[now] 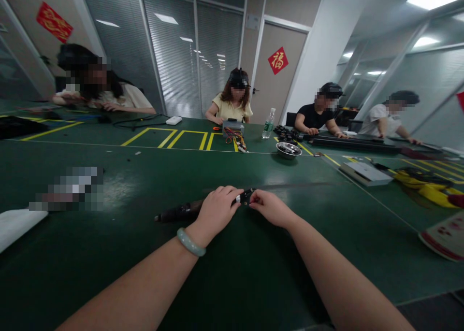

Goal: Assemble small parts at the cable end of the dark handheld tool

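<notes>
A long black tool [181,210], like an electric screwdriver, lies on the green table [232,253] in front of me. My left hand [217,210], with a pale green bangle on its wrist, is wrapped over the tool's front part. My right hand [271,208] pinches the tool's tip end with closed fingers. Both hands meet near the table's middle. What sits at the tip is too small to make out.
A metal bowl [288,150] and a water bottle [268,123] stand farther back. A grey box with coloured wires [233,129] sits before a seated person. A flat grey device [365,172] and yellow items [431,188] lie right. Several other people work around the table.
</notes>
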Motion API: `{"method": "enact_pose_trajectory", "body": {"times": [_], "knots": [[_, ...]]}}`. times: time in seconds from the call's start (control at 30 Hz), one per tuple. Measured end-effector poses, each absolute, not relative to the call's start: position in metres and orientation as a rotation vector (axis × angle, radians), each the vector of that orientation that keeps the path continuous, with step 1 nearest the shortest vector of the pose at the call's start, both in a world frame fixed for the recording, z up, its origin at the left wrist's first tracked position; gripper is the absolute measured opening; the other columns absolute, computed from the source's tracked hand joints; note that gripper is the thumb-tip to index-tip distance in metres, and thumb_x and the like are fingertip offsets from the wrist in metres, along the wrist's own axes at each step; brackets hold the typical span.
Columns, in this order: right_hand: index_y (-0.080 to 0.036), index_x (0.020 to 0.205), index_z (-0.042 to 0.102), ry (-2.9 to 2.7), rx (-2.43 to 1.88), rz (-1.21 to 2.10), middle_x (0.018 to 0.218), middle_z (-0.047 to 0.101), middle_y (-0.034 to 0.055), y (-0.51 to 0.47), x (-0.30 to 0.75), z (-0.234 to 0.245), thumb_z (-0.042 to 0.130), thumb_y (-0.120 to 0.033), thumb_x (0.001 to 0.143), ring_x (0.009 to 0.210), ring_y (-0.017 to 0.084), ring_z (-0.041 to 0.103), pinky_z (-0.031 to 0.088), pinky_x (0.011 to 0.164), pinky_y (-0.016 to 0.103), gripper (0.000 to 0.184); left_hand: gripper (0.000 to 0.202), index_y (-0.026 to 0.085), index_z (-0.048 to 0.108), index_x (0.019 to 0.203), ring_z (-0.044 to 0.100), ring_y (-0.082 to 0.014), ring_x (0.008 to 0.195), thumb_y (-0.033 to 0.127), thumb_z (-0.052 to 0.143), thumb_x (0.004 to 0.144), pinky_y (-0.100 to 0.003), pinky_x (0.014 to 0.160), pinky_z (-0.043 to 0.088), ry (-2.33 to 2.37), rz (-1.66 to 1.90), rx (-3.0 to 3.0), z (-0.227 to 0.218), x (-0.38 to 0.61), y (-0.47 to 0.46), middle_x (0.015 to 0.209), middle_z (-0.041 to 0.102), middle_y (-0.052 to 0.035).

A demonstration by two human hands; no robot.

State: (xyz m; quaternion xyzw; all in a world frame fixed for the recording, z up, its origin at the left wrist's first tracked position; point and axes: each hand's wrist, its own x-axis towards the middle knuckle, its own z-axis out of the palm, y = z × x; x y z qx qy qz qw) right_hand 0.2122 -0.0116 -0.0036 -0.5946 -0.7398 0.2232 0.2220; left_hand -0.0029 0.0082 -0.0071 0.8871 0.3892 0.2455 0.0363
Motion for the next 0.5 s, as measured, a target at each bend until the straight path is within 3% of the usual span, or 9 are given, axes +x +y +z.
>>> {"method": "enact_pose_trajectory", "body": {"times": [0.23,0.5], "knots": [[-0.018,0.088,0.058,-1.937,-1.66,0.71,0.077,0.059,-0.0012,0.0,0.217,-0.011,0.059,-0.027,0.085,0.068,0.012,0.052,0.037,0.063,0.024,0.01,0.035,0.027,0.05,0.129,0.05,-0.0219,0.105,0.026,0.048,0.094,-0.038,0.089,0.043,1.196,0.742,2.746,-0.008,-0.002,0.009,0.121,0.055,-0.0043],[-0.017,0.088,0.05,-1.996,-1.543,1.393,0.072,0.058,-0.0016,-0.009,0.22,0.012,0.058,-0.029,0.086,0.054,0.01,0.052,0.039,0.05,0.021,0.014,0.035,0.028,0.052,0.125,0.049,-0.0235,0.102,0.023,0.051,0.091,-0.038,0.086,0.043,1.222,0.727,2.81,-0.006,0.003,0.001,0.116,0.053,-0.0059]]}}
